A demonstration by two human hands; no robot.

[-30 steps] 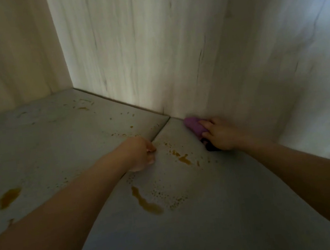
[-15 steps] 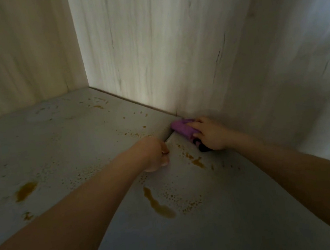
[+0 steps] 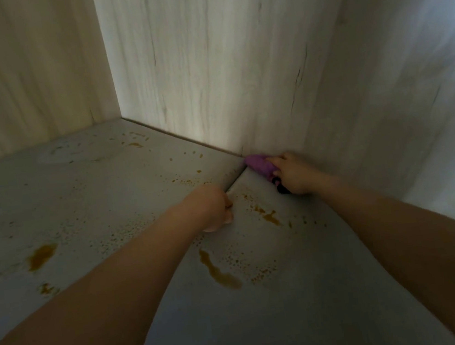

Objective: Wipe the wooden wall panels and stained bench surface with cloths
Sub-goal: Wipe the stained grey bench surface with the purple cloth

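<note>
A grey bench surface [image 3: 280,309] carries orange-brown stains, with a long streak [image 3: 218,271] near the middle and a blotch [image 3: 41,255] at the left. My right hand [image 3: 295,175] grips a purple cloth [image 3: 260,165] and holds it in the corner where the bench meets the pale wooden wall panels [image 3: 208,68]. My left hand [image 3: 210,208] is curled into a fist and rests on the bench beside a seam [image 3: 236,180]; nothing shows in it.
Wooden panels close off the left [image 3: 22,77], the back and the right [image 3: 409,78], forming a tight corner. Fine speckles of stain [image 3: 141,223] spread across the bench. Something dark [image 3: 280,188] shows under my right hand.
My right hand slid the purple cloth along the wall base to the left, into the corner. My left fist stayed in place on the bench.
</note>
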